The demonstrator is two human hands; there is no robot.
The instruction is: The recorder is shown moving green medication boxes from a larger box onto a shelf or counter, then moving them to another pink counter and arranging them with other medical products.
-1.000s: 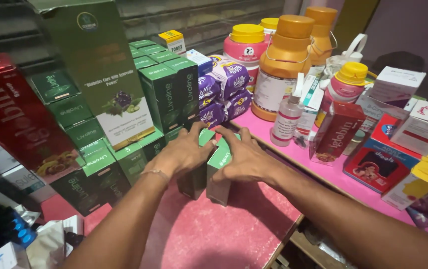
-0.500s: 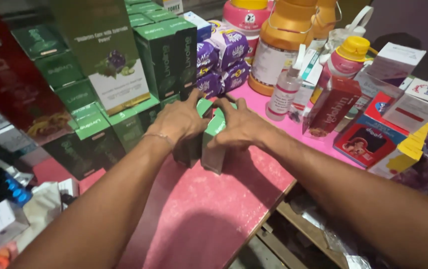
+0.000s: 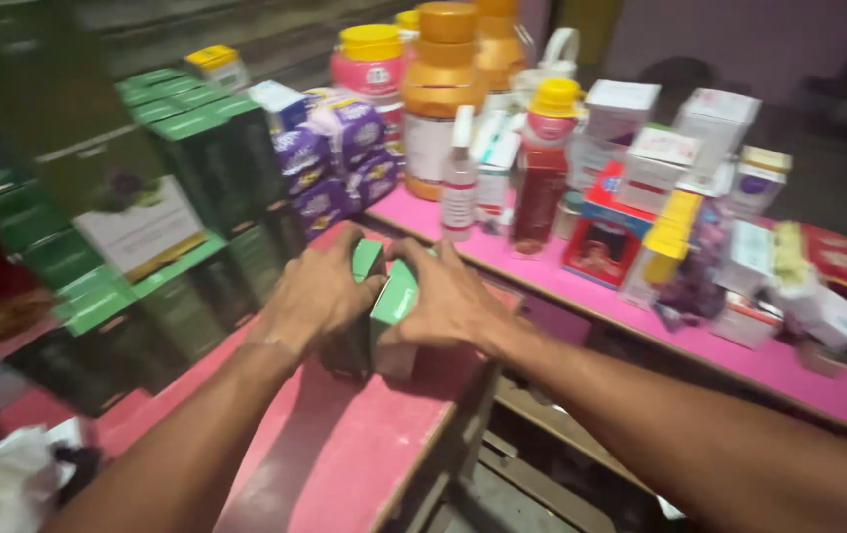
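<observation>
Two small green cartons stand side by side on a pink counter [image 3: 364,464]. My left hand [image 3: 317,292] clasps the left green carton [image 3: 365,263] from the left. My right hand [image 3: 451,299] presses on the right green carton [image 3: 394,301] from the right. Both hands hold the pair together, fingers curled over the tops. The lower halves of the cartons are partly hidden behind my hands.
Stacks of green boxes [image 3: 196,168] stand to the left. Purple packs [image 3: 339,163], orange-capped jars [image 3: 443,94], a red bottle [image 3: 540,183] and several white and red cartons [image 3: 660,168] line the pink shelf [image 3: 759,355] behind and right. A gap opens below the counter edge.
The camera has swung, so the scene shifts left and down in view. Both hands stay clasped on the two green cartons in about the same spot on the counter.
</observation>
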